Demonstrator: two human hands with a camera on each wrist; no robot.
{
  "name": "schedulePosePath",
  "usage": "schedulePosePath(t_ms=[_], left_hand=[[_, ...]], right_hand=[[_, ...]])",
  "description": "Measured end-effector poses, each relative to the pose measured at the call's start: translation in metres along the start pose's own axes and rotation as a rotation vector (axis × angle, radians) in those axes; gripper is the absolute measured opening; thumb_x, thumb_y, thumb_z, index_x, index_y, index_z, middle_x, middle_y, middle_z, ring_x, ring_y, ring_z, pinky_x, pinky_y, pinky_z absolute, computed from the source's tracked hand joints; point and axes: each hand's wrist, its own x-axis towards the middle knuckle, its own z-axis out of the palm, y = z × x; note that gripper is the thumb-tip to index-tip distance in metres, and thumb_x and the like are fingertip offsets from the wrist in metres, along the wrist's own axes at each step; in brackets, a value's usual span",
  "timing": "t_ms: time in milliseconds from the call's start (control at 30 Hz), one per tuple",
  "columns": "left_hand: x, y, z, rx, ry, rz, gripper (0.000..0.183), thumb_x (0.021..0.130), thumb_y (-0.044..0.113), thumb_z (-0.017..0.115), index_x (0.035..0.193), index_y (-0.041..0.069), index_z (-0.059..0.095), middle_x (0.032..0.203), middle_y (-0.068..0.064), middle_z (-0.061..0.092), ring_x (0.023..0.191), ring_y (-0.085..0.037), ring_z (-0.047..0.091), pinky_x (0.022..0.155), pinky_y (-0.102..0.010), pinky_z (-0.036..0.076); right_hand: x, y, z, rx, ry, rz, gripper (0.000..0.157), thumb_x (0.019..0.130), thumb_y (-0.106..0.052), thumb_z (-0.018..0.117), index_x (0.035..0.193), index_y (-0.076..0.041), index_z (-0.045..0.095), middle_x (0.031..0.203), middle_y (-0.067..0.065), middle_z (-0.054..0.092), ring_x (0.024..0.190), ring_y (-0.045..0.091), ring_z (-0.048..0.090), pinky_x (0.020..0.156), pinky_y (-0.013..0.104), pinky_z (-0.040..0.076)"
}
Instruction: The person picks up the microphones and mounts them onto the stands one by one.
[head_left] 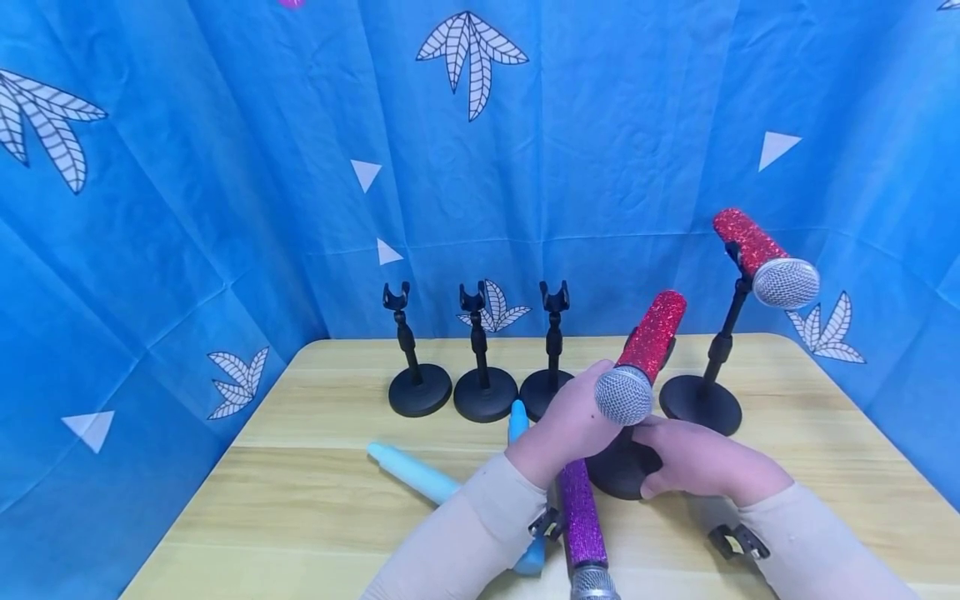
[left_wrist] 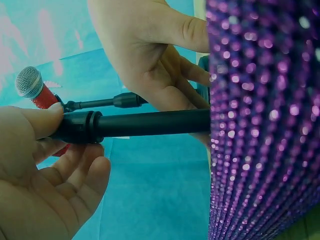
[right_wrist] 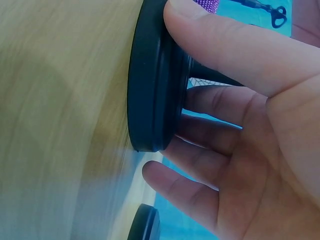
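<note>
My left hand holds the collar of a black desktop microphone stand, thumb on one side and fingers curled on the other. A red glittery microphone with a silver mesh head sits in this stand's clip, tilted head-down towards me. Lower down, my right hand grips the stand's round base, thumb over its top and fingers around the edge. The base is close over the tabletop, its flat underside facing the wood. A purple glittery microphone lies beside my left wrist and fills much of the left wrist view.
A second red microphone rests on a taller stand at the right. Three bare stands line the back, the nearest-left one included. Light blue sticklike objects, such as this one, lie on the wooden table. A blue curtain hangs behind.
</note>
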Motion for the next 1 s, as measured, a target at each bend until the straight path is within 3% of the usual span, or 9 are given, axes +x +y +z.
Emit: schedulePosePath(t_ms=[233,367,600,800,1000], left_hand=[[0.0047,-0.0027,0.0009,0.03,0.041,0.167,0.023,0.092,0.019,0.06,0.115,0.021,0.061,0.097,0.012,0.054,0.083,0.0,0.051,0.07,-0.016,0.047],[0.007,-0.0015,0.0001,0.0,0.048,0.163,0.023,0.094,0.02,0.056,0.117,0.02,0.061,0.096,0.011,0.055,0.078,-0.001,0.052,0.063,-0.015,0.046],[0.0061,-0.0001,0.0001,0.052,0.057,0.117,0.018,0.093,0.027,0.059,0.11,0.023,0.063,0.092,0.013,0.054,0.08,0.001,0.051,0.064,-0.015,0.046],[0.0077,0.0016,0.0018,0.088,0.076,0.129,0.015,0.09,0.038,0.062,0.097,0.026,0.06,0.083,0.015,0.051,0.076,0.001,0.049,0.061,-0.017,0.042],[0.007,0.0,0.0027,0.15,0.075,0.164,0.014,0.093,0.038,0.057,0.097,0.026,0.061,0.085,0.015,0.053,0.077,0.001,0.05,0.061,-0.017,0.042]], right_hand=[[-0.003,0.003,-0.0008,0.097,-0.002,0.026,0.074,0.062,-0.039,0.085,0.122,-0.004,0.059,0.123,0.012,0.059,0.116,0.031,0.052,0.097,0.05,0.038],[-0.0029,0.0054,-0.0026,0.093,0.032,-0.005,0.079,0.061,-0.039,0.085,0.125,-0.002,0.057,0.13,0.017,0.053,0.122,0.036,0.046,0.099,0.054,0.034],[-0.0026,0.005,-0.0004,0.091,0.037,-0.019,0.075,0.062,-0.041,0.084,0.121,-0.003,0.059,0.128,0.017,0.053,0.121,0.038,0.045,0.099,0.056,0.032],[-0.0006,0.0055,-0.0006,0.092,0.016,-0.071,0.065,0.064,-0.036,0.082,0.118,-0.007,0.06,0.126,0.01,0.054,0.116,0.03,0.05,0.095,0.051,0.038],[0.001,0.005,0.0007,0.064,0.015,-0.097,0.06,0.065,-0.032,0.082,0.115,-0.006,0.061,0.123,0.005,0.055,0.109,0.024,0.055,0.091,0.044,0.044]])
